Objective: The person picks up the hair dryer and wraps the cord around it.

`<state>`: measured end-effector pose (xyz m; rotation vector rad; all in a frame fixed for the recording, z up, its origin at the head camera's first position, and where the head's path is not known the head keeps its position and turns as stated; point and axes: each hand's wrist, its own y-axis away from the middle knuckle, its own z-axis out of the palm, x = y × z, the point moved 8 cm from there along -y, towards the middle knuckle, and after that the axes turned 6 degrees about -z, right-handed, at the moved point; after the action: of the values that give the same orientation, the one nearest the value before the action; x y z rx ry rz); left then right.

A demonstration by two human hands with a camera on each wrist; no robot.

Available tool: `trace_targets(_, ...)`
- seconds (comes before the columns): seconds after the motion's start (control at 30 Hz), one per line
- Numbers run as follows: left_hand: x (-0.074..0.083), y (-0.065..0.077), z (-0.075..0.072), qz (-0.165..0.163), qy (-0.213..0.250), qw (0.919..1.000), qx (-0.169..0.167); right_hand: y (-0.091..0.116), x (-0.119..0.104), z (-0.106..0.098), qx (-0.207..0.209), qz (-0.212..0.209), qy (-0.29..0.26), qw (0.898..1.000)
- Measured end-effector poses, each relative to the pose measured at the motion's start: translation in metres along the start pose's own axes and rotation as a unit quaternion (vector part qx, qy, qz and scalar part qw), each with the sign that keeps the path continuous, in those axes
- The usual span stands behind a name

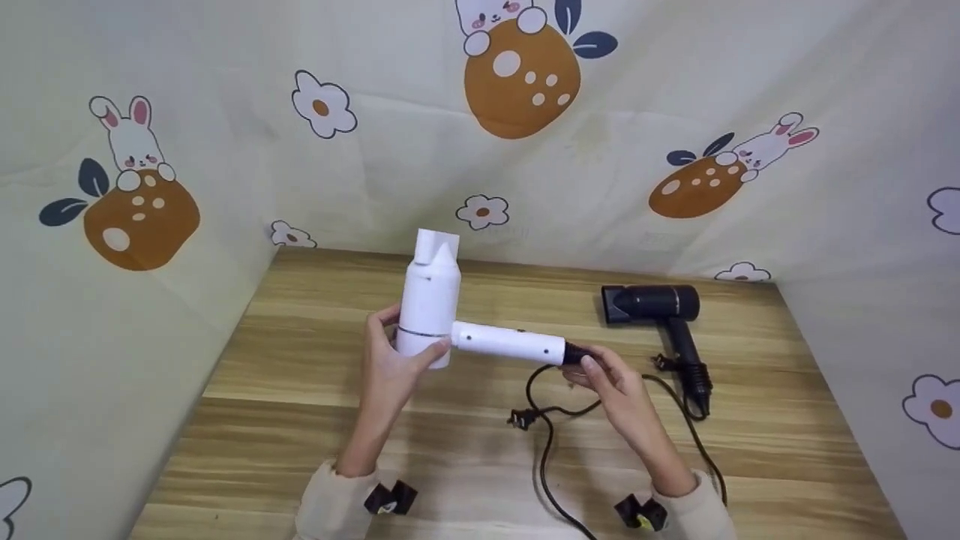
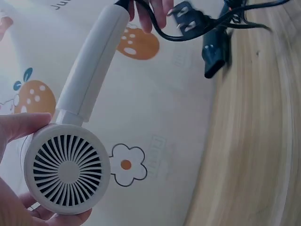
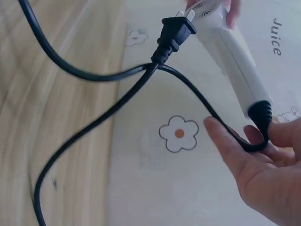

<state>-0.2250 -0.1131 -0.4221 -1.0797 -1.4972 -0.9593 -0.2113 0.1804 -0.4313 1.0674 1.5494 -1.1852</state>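
A white hair dryer is held up above the wooden table, its nozzle pointing to the back and its handle to the right. My left hand grips the rear of its barrel, thumb on the near side; the round slotted intake grille faces the left wrist camera. At the handle's end, my right hand pinches the black cord sleeve between thumb and fingers. The black power cord loops across the right palm and hangs down, with its two-prong plug dangling beside it.
A black hair dryer lies at the back right of the wooden table, its cord wound round the handle. Behind and beside the table hangs a pale cloth printed with rabbits, oranges and flowers.
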Motion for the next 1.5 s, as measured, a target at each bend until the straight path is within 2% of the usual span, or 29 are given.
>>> trace_targets(0.07,-0.001,0.005,0.001,-0.016,-0.001,0.9998,-0.015,-0.001,0.002,-0.003,0.025,-0.006,-0.065,0.998)
trace_targets(0.13,-0.003,0.01,0.005,-0.032,0.005,0.9987,-0.04,-0.001,0.001,-0.005,0.048,-0.029,-0.122,0.991)
trace_targets(0.17,-0.005,0.012,0.007,-0.042,0.014,0.9976,-0.053,-0.005,0.018,-0.008,0.047,-0.058,-0.164,0.984)
trace_targets(0.23,-0.008,0.016,0.011,-0.057,0.053,0.9937,-0.08,-0.006,0.016,-0.008,0.06,-0.081,-0.21,0.973)
trace_targets(0.3,-0.01,0.02,0.015,-0.067,0.11,0.9857,-0.108,-0.008,0.014,-0.007,0.072,-0.087,-0.243,0.963)
trace_targets(0.37,-0.01,0.025,0.02,-0.074,0.172,0.9731,-0.134,-0.009,0.014,-0.005,0.076,-0.076,-0.272,0.956)
trace_targets(0.4,-0.009,0.027,0.022,-0.074,0.2,0.9659,-0.147,-0.006,-0.003,0.0,0.083,-0.054,-0.269,0.958)
trace_targets(0.43,-0.008,0.03,0.023,-0.072,0.221,0.9597,-0.158,-0.006,-0.003,0.003,0.075,-0.04,-0.283,0.955)
trace_targets(0.53,-0.005,0.035,0.025,-0.062,0.269,0.9459,-0.171,-0.006,-0.002,0.018,0.026,0.017,-0.322,0.946)
trace_targets(0.6,-0.003,0.037,0.023,-0.054,0.29,0.9427,-0.156,-0.004,-0.002,0.03,-0.016,0.056,-0.318,0.946)
trace_targets(0.63,-0.001,0.038,0.021,-0.049,0.301,0.9413,-0.145,-0.003,-0.001,0.036,-0.037,0.076,-0.304,0.949)
trace_targets(0.7,-0.001,0.038,0.019,-0.045,0.318,0.9392,-0.123,0.001,0.0,0.048,-0.096,0.104,-0.234,0.962)
trace_targets(0.77,0.0,0.038,0.017,-0.04,0.325,0.9388,-0.106,0.005,0.0,0.059,-0.151,0.108,-0.132,0.974)
trace_targets(0.83,0.002,0.038,0.016,-0.035,0.324,0.9404,-0.097,0.009,0.001,0.066,-0.196,0.094,-0.005,0.976)
trace_targets(0.9,0.003,0.037,0.015,-0.026,0.309,0.9463,-0.092,0.011,-0.004,0.067,-0.218,0.049,0.132,0.966)
trace_targets(0.93,0.004,0.036,0.014,-0.022,0.3,0.9494,-0.09,0.011,-0.007,0.067,-0.217,0.022,0.2,0.955)
trace_targets(1.0,0.005,0.034,0.011,-0.015,0.282,0.9551,-0.089,0.012,-0.017,0.065,-0.206,-0.029,0.318,0.925)
trace_targets(1.07,0.005,0.033,0.01,-0.005,0.263,0.96,-0.097,0.013,-0.029,0.062,-0.19,-0.071,0.401,0.893)
trace_targets(1.13,0.006,0.032,0.01,0.004,0.245,0.9631,-0.111,0.013,-0.039,0.059,-0.18,-0.098,0.44,0.874)
trace_targets(1.2,0.009,0.032,0.009,0.017,0.227,0.9655,-0.127,0.013,-0.051,0.056,-0.169,-0.14,0.458,0.862)
trace_targets(1.3,0.012,0.032,0.005,0.033,0.209,0.966,-0.148,0.013,-0.072,0.047,-0.137,-0.219,0.452,0.854)
trace_targets(1.33,0.012,0.031,0.004,0.036,0.208,0.9652,-0.155,0.013,-0.079,0.043,-0.126,-0.245,0.443,0.853)
trace_targets(1.4,0.012,0.031,0.001,0.038,0.214,0.9614,-0.169,0.014,-0.09,0.035,-0.108,-0.285,0.41,0.86)
trace_targets(1.5,0.012,0.033,0.0,0.037,0.23,0.9521,-0.198,0.012,-0.098,0.026,-0.105,-0.302,0.346,0.882)
